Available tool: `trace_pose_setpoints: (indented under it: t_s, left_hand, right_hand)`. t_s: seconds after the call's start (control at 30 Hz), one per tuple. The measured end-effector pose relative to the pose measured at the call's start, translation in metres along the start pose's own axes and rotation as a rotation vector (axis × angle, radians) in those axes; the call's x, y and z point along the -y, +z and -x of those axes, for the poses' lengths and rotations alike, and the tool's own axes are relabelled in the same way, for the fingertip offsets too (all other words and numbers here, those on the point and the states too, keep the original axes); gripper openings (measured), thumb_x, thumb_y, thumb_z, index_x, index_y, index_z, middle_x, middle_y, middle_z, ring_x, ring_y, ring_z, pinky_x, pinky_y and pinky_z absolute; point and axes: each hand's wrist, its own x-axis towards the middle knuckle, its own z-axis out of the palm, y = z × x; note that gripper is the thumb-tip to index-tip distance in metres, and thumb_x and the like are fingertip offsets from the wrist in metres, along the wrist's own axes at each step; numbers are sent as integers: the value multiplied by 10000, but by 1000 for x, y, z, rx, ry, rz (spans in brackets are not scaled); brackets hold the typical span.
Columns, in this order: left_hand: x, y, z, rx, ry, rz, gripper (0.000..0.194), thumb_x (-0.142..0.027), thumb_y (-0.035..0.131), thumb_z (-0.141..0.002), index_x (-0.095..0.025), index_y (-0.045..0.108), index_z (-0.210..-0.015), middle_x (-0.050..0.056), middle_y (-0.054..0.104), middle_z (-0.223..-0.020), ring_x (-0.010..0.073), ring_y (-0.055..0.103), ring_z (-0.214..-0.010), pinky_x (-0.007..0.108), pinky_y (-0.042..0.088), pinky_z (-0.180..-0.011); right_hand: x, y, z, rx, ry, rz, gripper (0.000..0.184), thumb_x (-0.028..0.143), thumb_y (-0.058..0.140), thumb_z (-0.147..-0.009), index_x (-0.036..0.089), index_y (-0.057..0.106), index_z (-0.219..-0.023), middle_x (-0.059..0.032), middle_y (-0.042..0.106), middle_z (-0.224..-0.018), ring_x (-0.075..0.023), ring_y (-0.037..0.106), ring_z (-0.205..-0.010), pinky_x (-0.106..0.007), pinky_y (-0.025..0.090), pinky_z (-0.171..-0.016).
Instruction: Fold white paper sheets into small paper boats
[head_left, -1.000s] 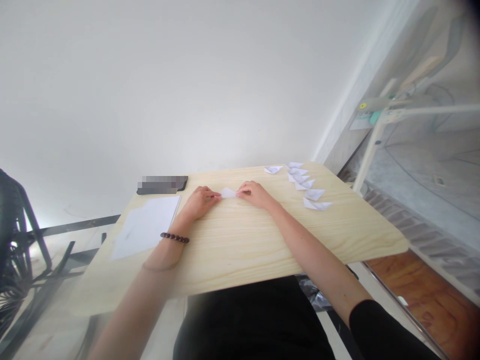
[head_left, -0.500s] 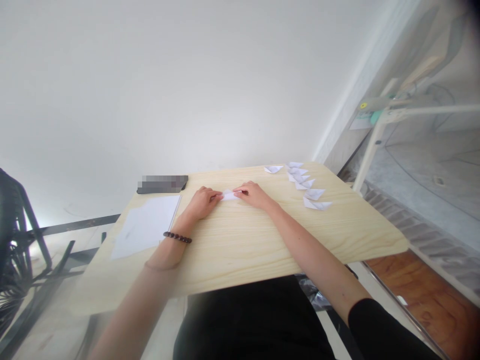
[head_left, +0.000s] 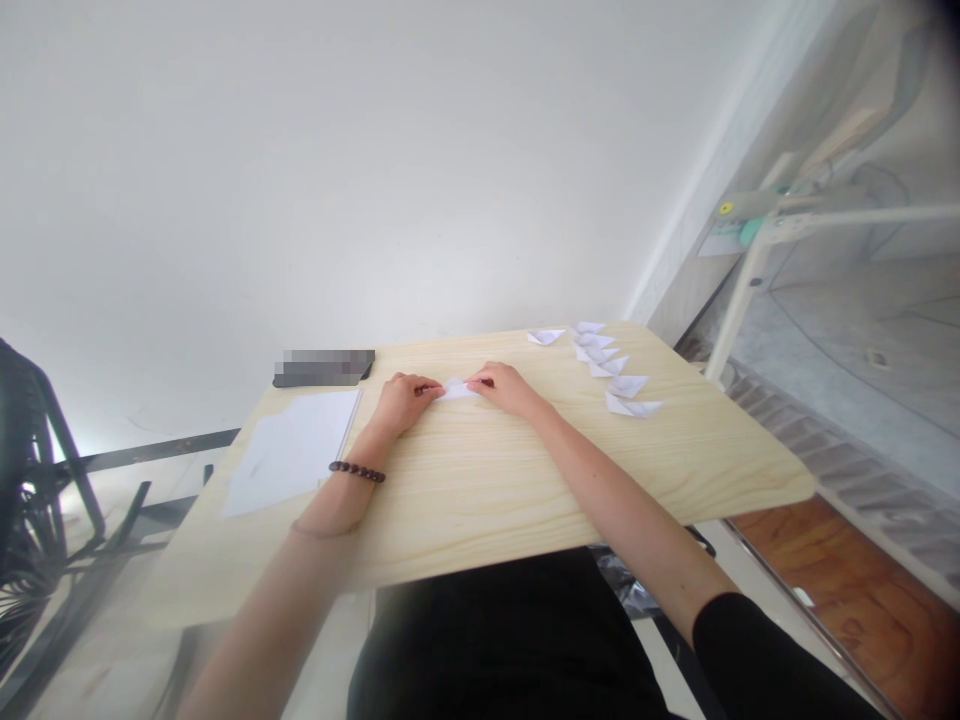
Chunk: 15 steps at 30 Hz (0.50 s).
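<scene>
A small folded white paper piece point(head_left: 454, 389) lies on the light wooden table point(head_left: 480, 480) near its far edge. My left hand point(head_left: 405, 400) pinches its left end with curled fingers, a dark bead bracelet on that wrist. My right hand point(head_left: 504, 387) pinches its right end, fingers pressed together on the paper. Both hands rest on the tabletop.
Several finished folded paper shapes point(head_left: 609, 368) lie in a row at the far right of the table. A stack of white sheets point(head_left: 292, 450) lies at the left, a dark phone point(head_left: 324, 368) behind it. A black chair frame point(head_left: 37, 500) stands left, a white rack point(head_left: 757, 260) right.
The paper piece has gone from a wider pointed shape to a narrower, flatter strip, and my two hands have drawn slightly closer together over it.
</scene>
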Motion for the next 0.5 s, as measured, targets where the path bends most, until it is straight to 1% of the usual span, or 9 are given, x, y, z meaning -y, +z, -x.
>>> trace_pose_setpoints:
  t_s: [0.13, 0.23, 0.37, 0.5]
  left_hand:
    - [1, 1, 0, -2, -25, 13, 351, -468, 479, -731, -206, 682, -844, 52, 666, -777, 193, 556, -690, 287, 393, -654]
    - [0, 1, 0, -7, -76, 47, 343, -465, 491, -719, -202, 683, -824, 43, 663, -735, 185, 553, -648, 280, 390, -620]
    - [-4, 0, 1, -16, -132, 63, 316, -435, 507, -710, -196, 687, -809, 36, 670, -739, 177, 558, -643, 271, 393, -628]
    - [-5, 0, 0, -16, -138, 38, 301, -412, 509, -713, -192, 689, -811, 34, 674, -750, 164, 558, -646, 253, 395, -626]
  right_hand:
    - [-1, 1, 0, 4, 7, -17, 230, 322, 496, -791, 200, 667, -886, -38, 598, -804, -121, 517, -736, -227, 363, -681]
    - [-2, 2, -1, 3, 7, -19, 228, 317, 498, -789, 197, 667, -885, -38, 598, -799, -119, 516, -731, -226, 360, -675]
    - [-4, 4, -2, 1, 1, -14, 225, 311, 487, -795, 194, 664, -868, -35, 593, -798, -116, 515, -727, -222, 356, -670]
    - [-5, 5, -2, -1, 0, 20, 227, 313, 467, -806, 202, 657, -860, -26, 585, -797, -112, 515, -729, -217, 353, -670]
